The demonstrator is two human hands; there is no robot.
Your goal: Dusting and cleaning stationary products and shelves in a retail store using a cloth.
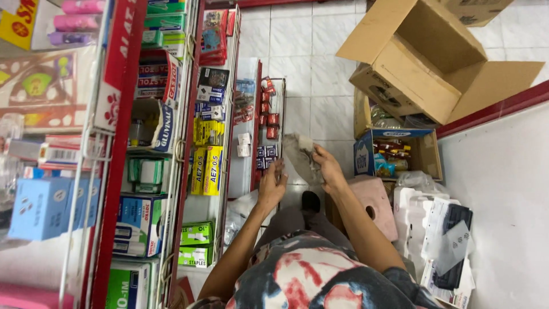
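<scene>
I look straight down at a shop shelf rack and a tiled floor. My right hand (328, 167) grips a crumpled grey cloth (301, 155) held out over the floor beside the lowest shelf. My left hand (273, 184) is close to it, fingers curled near the cloth's left edge and next to the small dark packets (266, 153) on the bottom shelf. Whether the left hand touches the cloth cannot be told.
A red-framed wire rack (189, 143) on the left holds boxes of staples, glue and stationery. Open cardboard boxes (426, 57) stand at the upper right, one with bottles below it. A pink stool (374, 206) and white packaging lie by my right leg.
</scene>
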